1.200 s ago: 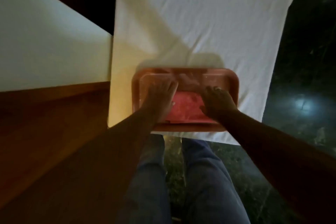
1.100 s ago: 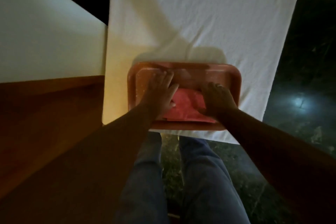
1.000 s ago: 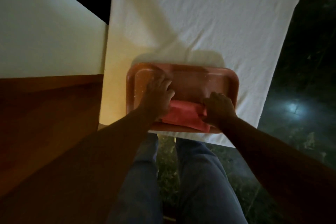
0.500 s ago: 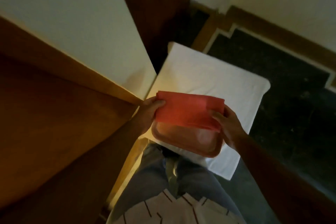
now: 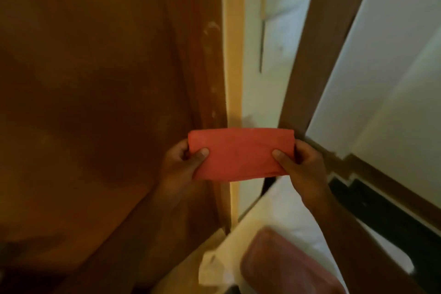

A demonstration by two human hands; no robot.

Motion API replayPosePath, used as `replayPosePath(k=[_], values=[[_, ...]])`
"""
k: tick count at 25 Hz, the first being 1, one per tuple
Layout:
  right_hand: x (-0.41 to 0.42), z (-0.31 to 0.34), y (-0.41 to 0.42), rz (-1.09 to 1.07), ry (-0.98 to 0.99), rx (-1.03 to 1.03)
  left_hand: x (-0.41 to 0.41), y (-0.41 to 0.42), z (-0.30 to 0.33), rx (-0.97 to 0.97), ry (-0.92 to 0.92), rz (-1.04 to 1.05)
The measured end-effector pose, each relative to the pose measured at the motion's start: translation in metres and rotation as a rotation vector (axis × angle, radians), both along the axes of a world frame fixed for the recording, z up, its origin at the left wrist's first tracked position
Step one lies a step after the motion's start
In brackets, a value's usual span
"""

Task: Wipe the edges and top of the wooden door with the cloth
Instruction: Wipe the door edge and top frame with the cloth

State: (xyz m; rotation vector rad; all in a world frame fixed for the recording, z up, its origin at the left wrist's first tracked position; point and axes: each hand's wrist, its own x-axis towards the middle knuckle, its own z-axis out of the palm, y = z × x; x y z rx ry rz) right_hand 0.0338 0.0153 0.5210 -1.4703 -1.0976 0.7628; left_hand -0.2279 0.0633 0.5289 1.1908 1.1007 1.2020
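Observation:
A folded red cloth [image 5: 241, 154] is stretched flat in front of me, held at both short ends. My left hand [image 5: 182, 164] pinches its left end, thumb on the near face. My right hand [image 5: 301, 164] pinches its right end the same way. The wooden door [image 5: 100, 93] fills the left half of the view. Its pale narrow edge [image 5: 232, 59] runs top to bottom, just behind the cloth's left part. The cloth is close to the door edge; whether they touch I cannot tell.
A white wall [image 5: 267, 67] and a dark wooden door frame [image 5: 307, 38] stand right of the door edge. Below lies a white sheet [image 5: 281, 215] with a red tray [image 5: 284, 267] on it. Dark floor [image 5: 381, 212] with brown skirting runs along the right.
Both hands picked the red cloth out of the tray and lifted it. My view swung up from the tray on the sheet to the door's edge.

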Motion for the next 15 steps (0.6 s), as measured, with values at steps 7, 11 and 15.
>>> replayPosePath(k=[7, 11, 15], values=[[-0.129, 0.113, 0.074, -0.274, -0.039, 0.469, -0.077, 0.034, 0.098, 0.366, 0.033, 0.159], [-0.180, 0.113, 0.094, -0.221, -0.159, 0.467, -0.082, 0.036, 0.122, 0.634, 0.268, 0.253], [-0.200, 0.133, 0.124, -0.323, -0.569, 0.432, -0.090, 0.058, 0.149, 1.159, 0.816, 0.449]])
